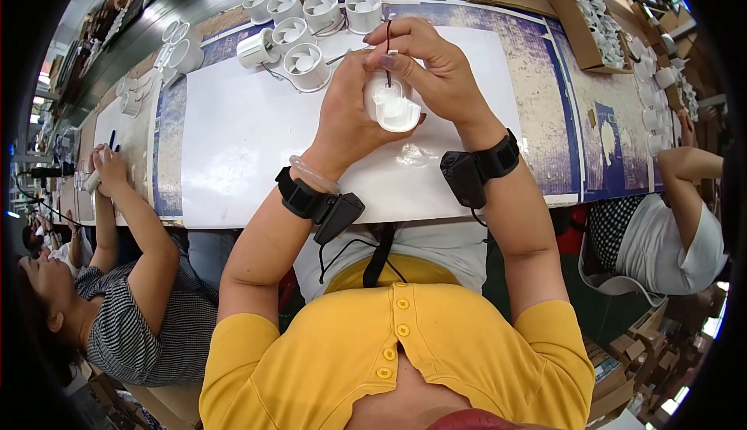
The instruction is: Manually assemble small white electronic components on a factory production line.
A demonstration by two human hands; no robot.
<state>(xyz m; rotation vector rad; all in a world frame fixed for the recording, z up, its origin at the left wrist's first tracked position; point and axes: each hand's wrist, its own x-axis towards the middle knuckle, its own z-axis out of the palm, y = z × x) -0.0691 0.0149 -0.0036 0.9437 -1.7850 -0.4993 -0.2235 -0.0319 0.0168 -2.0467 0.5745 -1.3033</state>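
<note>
In front of me, above the white sheet, a white plastic fan housing (397,112) is held up with its round opening tilted toward me. My left hand (352,107) wraps round its left side, fingers closed on it. Dark wires (388,33) rise from the housing, with a small white connector near their end. My right hand (432,64) pinches these wires above the housing, thumb and fingers pressed together. Just beyond my left hand stand several similar white fan units (306,66), some with wires trailing onto the sheet.
A white sheet (241,157) covers the middle of the worn blue table. At the back right, a cardboard box (580,29) holds many small white parts. More white units (185,55) stand at the left. One co-worker (148,305) sits to the left, another (661,235) to the right.
</note>
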